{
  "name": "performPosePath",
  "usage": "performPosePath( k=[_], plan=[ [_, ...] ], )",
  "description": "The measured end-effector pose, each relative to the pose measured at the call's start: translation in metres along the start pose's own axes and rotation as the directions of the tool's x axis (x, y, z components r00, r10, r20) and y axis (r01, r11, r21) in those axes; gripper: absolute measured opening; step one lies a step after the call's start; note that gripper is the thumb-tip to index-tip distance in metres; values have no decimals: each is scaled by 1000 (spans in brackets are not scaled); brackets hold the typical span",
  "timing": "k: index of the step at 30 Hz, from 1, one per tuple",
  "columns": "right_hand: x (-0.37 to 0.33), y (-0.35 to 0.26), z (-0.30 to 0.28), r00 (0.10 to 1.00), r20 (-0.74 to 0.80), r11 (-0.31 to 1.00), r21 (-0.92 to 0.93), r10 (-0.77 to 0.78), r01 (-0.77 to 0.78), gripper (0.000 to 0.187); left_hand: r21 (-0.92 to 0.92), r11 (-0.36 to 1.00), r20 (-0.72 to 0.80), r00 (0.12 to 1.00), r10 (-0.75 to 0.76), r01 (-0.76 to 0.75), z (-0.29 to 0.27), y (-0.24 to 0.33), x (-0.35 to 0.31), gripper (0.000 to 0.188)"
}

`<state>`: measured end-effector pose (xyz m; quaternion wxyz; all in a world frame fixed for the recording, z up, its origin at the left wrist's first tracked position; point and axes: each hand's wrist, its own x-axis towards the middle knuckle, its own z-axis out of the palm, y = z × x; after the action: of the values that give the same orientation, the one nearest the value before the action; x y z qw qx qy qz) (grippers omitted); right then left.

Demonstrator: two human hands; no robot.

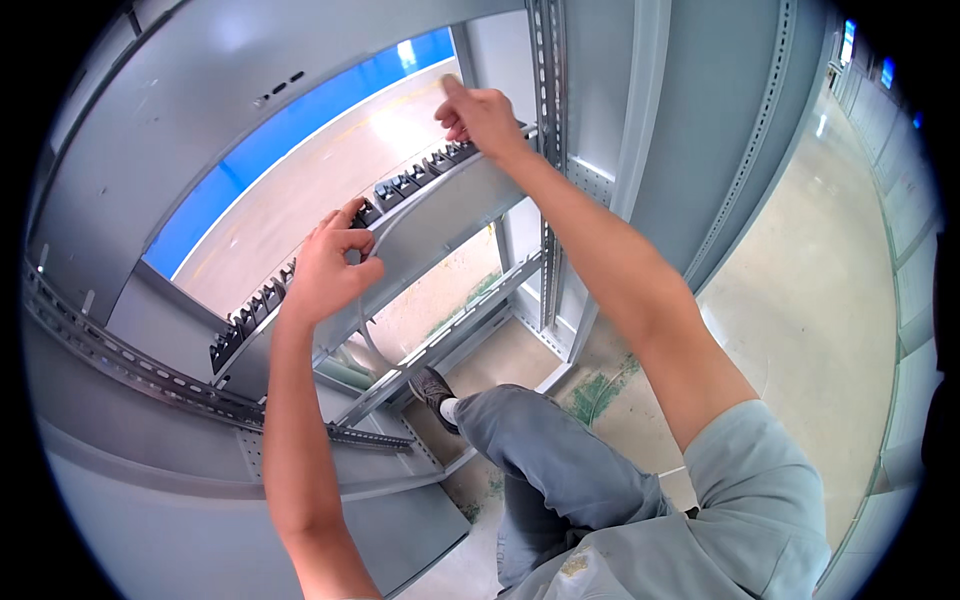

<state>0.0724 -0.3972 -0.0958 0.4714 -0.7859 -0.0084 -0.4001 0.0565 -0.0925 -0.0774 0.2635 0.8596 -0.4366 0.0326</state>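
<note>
Black blocks [398, 186] are lining the top edge of a grey metal crossbar [430, 220] in a cabinet frame, both hands working along the row.

Left hand [335, 260] is sitting mid-row, fingertips reaching onto the blocks, thumb and index curling toward each other; cannot tell if they are pinching anything. Right hand [478, 120] is hovering at the row's far right end, fingers curling in, one digit pointing up and blurring; cannot tell if it is gripping anything. Pale cable [412, 207] is curving across the crossbar past the left hand, then hanging below toward a slotted rail [440, 345]. Dark shoe [432, 396] is resting near the frame's base, below the crossbar.
</note>
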Motion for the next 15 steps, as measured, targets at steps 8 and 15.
performPosePath(
  k=[8, 15],
  plan=[
    [-16, -24, 24, 948, 102, 904, -287, -300, 317, 67, 123, 989, -85, 992, 92, -81, 6, -3, 1, 24],
    [-31, -7, 18, 957, 162, 810, -510, -242, 291, 59, 11, 997, -52, 996, 73, -73, 3, -10, 1, 23]
  ],
)
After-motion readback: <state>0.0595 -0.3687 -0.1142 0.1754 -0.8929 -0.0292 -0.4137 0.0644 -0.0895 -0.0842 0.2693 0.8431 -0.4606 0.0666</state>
